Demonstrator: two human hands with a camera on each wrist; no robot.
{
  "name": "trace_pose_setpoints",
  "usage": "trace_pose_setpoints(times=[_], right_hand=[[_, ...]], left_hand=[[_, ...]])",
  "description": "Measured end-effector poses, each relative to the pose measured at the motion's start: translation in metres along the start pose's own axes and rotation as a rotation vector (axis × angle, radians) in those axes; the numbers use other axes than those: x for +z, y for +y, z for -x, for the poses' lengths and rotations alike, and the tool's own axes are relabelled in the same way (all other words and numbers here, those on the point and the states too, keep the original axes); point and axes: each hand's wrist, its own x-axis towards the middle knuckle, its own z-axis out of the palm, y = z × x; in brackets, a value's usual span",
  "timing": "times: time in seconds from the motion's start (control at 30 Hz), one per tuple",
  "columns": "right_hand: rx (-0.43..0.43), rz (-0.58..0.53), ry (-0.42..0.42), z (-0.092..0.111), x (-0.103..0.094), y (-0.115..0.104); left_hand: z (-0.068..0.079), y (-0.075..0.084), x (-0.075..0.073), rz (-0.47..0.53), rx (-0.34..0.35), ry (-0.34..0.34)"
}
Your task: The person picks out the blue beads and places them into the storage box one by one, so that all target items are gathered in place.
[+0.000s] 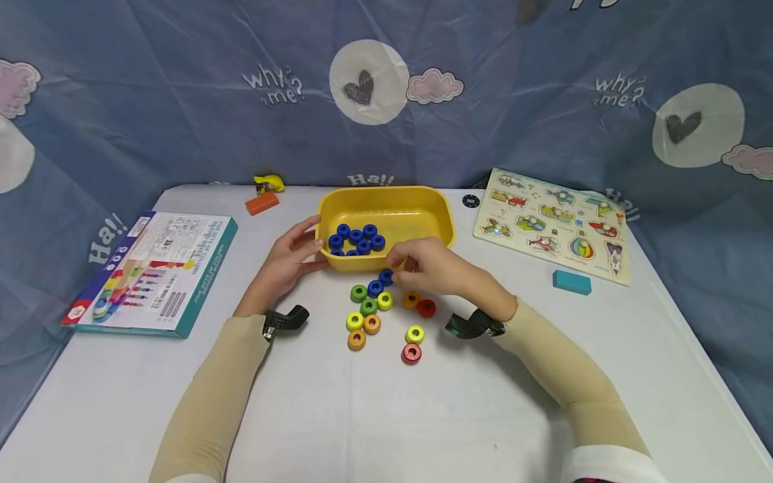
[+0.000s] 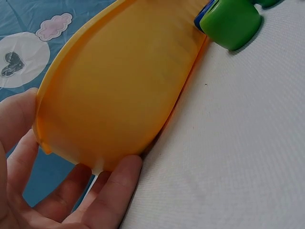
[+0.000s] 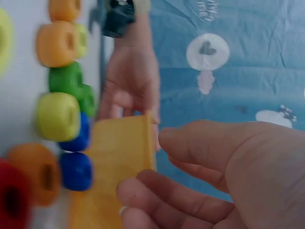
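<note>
A yellow plastic tray [image 1: 423, 263] stands at the back middle of the table, with several blue rings [image 1: 364, 247] in its left half. My left hand [image 1: 288, 260] grips the tray's left end, thumb and fingers spread around its rim and wall. Over the front right rim hovers my right hand [image 1: 431, 265]; in the right wrist view its thumb and fingers are apart with nothing visible between them. Just in front of the tray two blue rings [image 1: 375, 288] lie on the table, beside green rings [image 1: 369, 306], yellow rings [image 1: 354, 321], orange rings [image 1: 372, 325] and red rings [image 1: 412, 353].
A toy box [image 1: 157, 268] lies at the left. Behind it are an orange block [image 1: 262, 203] and a small yellow figure [image 1: 269, 183]. To the right are a picture puzzle board [image 1: 552, 225], a black round chip [image 1: 470, 200] and a teal block [image 1: 572, 282].
</note>
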Motion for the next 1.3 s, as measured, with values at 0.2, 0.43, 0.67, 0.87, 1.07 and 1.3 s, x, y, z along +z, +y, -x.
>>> trace_pose_setpoints(times=[0.2,0.43,0.67,0.87,1.07,1.3], right_hand=[[0.053,0.032,-0.061,0.008,0.021,0.010],[0.054,0.192,-0.034,0.011,0.039,0.016],[0.052,0.237,0.030,0.011,0.049,0.016],[0.070,0.216,0.105,0.009,0.054,0.020],[0.064,0.211,0.158,0.008,0.055,0.024],[0.018,0.215,0.185,0.011,0.049,0.015]], left_hand=[[-0.001,-0.001,0.000,0.008,0.000,0.019],[-0.001,0.001,0.001,0.006,0.004,0.010],[-0.001,0.001,0.001,0.002,0.004,-0.002],[0.000,0.000,0.001,-0.003,0.000,0.013],[-0.001,0.000,0.000,-0.005,0.001,0.012],[0.000,0.000,0.001,0.000,-0.002,-0.007]])
